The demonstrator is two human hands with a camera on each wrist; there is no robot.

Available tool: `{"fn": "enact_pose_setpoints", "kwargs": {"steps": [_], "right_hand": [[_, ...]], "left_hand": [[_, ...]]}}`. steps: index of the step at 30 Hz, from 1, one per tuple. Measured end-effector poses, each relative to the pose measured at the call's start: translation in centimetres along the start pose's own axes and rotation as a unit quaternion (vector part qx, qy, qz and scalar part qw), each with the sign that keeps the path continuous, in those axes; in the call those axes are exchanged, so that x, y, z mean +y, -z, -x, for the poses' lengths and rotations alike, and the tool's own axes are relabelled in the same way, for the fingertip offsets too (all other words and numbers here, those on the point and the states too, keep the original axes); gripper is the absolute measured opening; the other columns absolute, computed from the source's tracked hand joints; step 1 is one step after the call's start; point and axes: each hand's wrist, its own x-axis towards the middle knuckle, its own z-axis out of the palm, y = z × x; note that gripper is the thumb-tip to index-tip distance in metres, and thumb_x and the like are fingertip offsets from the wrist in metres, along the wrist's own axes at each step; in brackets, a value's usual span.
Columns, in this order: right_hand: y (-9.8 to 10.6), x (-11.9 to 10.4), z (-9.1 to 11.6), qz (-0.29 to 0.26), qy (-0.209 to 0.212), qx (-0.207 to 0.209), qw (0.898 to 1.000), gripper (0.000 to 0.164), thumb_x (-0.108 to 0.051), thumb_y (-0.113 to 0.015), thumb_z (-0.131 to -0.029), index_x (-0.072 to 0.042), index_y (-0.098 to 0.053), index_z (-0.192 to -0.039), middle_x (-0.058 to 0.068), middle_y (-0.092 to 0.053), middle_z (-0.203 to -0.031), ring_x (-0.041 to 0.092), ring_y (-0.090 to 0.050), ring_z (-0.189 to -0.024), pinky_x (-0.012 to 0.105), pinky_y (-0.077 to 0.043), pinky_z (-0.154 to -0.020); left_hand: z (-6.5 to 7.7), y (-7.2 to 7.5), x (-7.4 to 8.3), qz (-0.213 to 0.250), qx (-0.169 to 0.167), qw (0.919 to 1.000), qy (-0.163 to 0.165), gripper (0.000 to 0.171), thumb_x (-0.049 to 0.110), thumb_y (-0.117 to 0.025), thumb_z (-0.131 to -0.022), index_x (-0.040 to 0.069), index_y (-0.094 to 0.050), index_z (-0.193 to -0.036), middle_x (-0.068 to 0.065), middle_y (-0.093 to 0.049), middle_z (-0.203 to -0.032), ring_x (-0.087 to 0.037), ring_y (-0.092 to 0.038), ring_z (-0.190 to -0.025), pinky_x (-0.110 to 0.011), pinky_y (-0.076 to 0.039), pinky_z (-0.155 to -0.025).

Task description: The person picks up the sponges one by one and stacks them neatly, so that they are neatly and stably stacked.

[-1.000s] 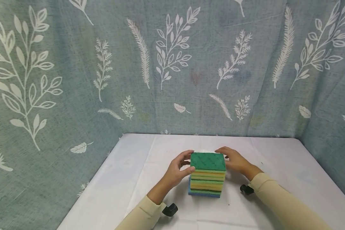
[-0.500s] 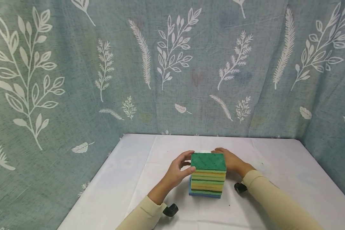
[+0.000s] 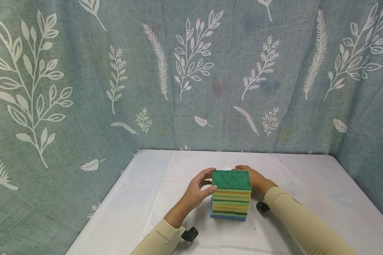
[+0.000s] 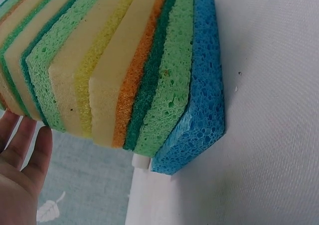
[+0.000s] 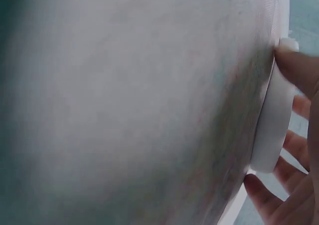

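Note:
A stack of sponges (image 3: pixel 231 202) stands on the table, with a dark green scouring face on top and a blue sponge (image 4: pixel 207 70) at the bottom. My left hand (image 3: pixel 195 193) holds the stack's upper left side, thumb at the front corner and fingers towards the back. Behind the stack, partly hidden by it, is my right hand (image 3: pixel 258 181). In the right wrist view its thumb and fingers are around the ends of a smooth white object (image 5: pixel 273 122) with rounded edges, whose kind I cannot tell. Only a sliver of that white object shows past the stack in the left wrist view.
A white cloth covers the table (image 3: pixel 146 184). Leaf-patterned curtains (image 3: pixel 191 71) rise behind it and at both sides. A dark wrist device (image 3: pixel 189 234) hangs by the left cuff, another (image 3: pixel 262 207) by the right.
My right hand has moved from the stack's right side leftward behind it, to the white object. The left hand and the stack stay where they were.

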Motion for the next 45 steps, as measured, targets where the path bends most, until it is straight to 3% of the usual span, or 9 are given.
{"fn": "enact_pose_setpoints", "kwargs": {"steps": [9,14,19,23,30,34,39,41,45], "right_hand": [[-0.3,-0.1,-0.3,0.064,0.089,0.052,0.993,0.032,-0.034,-0.062,-0.095,-0.018,-0.066,-0.122,0.004,-0.060,-0.121,0.029,-0.052,-0.115,0.051,-0.045,-0.095],[0.0,-0.5,-0.2,0.053,0.064,0.056,0.995,0.033,-0.035,-0.064,-0.093,-0.017,-0.067,-0.120,0.003,-0.061,-0.116,0.028,-0.053,-0.111,0.051,-0.046,-0.093],[0.4,-0.2,0.2,0.062,0.055,0.054,0.995,0.040,-0.038,-0.065,-0.092,-0.015,-0.066,-0.125,0.003,-0.059,-0.116,0.026,-0.053,-0.110,0.049,-0.047,-0.092],[0.9,0.4,0.7,0.069,0.044,0.054,0.995,0.055,-0.051,-0.064,-0.090,-0.013,-0.062,-0.130,0.004,-0.057,-0.120,0.025,-0.052,-0.111,0.048,-0.046,-0.094],[2.5,0.5,1.4,0.035,0.006,0.051,0.998,0.084,-0.071,-0.062,-0.079,-0.008,-0.057,-0.134,0.011,-0.053,-0.128,0.034,-0.049,-0.119,0.056,-0.042,-0.096],[3.0,0.7,1.5,0.052,-0.003,0.048,0.997,0.075,-0.061,-0.068,-0.082,-0.009,-0.056,-0.136,0.011,-0.053,-0.132,0.034,-0.049,-0.122,0.054,-0.043,-0.098],[3.4,0.9,1.7,0.056,0.000,0.046,0.997,0.049,-0.022,-0.069,-0.089,-0.009,-0.057,-0.135,0.012,-0.053,-0.133,0.035,-0.048,-0.125,0.053,-0.042,-0.100],[3.7,0.9,2.0,0.062,0.004,0.044,0.997,0.048,-0.022,-0.067,-0.090,-0.008,-0.057,-0.135,0.012,-0.053,-0.134,0.035,-0.047,-0.125,0.054,-0.041,-0.101],[4.8,0.6,2.9,0.070,0.012,0.043,0.997,0.059,-0.044,-0.067,-0.090,-0.010,-0.056,-0.137,0.010,-0.054,-0.135,0.033,-0.047,-0.126,0.054,-0.040,-0.102]], "left_hand": [[0.2,0.0,-0.1,-0.002,-0.001,1.0000,0.004,0.057,0.020,-0.065,-0.094,0.000,-0.043,-0.142,-0.022,-0.055,-0.127,-0.035,-0.052,-0.117,-0.060,-0.041,-0.097],[0.0,0.1,-0.1,-0.002,-0.001,1.0000,-0.004,0.059,0.021,-0.067,-0.093,-0.001,-0.043,-0.142,-0.022,-0.056,-0.126,-0.033,-0.052,-0.117,-0.062,-0.040,-0.097],[-0.3,0.0,-2.2,-0.004,0.004,0.9999,-0.012,0.061,0.023,-0.068,-0.093,0.001,-0.042,-0.143,-0.020,-0.056,-0.127,-0.031,-0.051,-0.119,-0.059,-0.041,-0.097],[-0.4,0.0,-3.7,-0.008,0.009,0.9999,-0.009,0.061,0.031,-0.068,-0.092,0.011,-0.044,-0.144,-0.011,-0.057,-0.127,-0.026,-0.052,-0.119,-0.053,-0.043,-0.099],[-0.3,0.1,-4.0,-0.008,0.014,0.9998,-0.012,0.063,0.042,-0.069,-0.089,0.019,-0.046,-0.143,-0.004,-0.058,-0.126,-0.022,-0.053,-0.118,-0.052,-0.042,-0.099],[-0.3,0.2,-3.9,-0.014,0.015,0.9997,-0.014,0.064,0.041,-0.069,-0.089,0.019,-0.045,-0.144,-0.004,-0.058,-0.126,-0.022,-0.053,-0.118,-0.052,-0.043,-0.099],[-0.2,0.4,-4.0,-0.013,0.014,0.9997,-0.013,0.064,0.036,-0.070,-0.089,0.017,-0.044,-0.144,-0.005,-0.057,-0.128,-0.022,-0.052,-0.119,-0.047,-0.044,-0.099],[-0.2,0.4,-4.0,-0.006,0.013,0.9998,-0.012,0.064,0.030,-0.071,-0.090,0.013,-0.043,-0.144,-0.008,-0.057,-0.128,-0.024,-0.051,-0.120,-0.050,-0.043,-0.099],[-0.1,0.2,-1.7,-0.001,0.009,0.9999,-0.009,0.062,0.023,-0.070,-0.090,0.004,-0.043,-0.143,-0.016,-0.056,-0.127,-0.030,-0.052,-0.119,-0.056,-0.042,-0.098]]}}
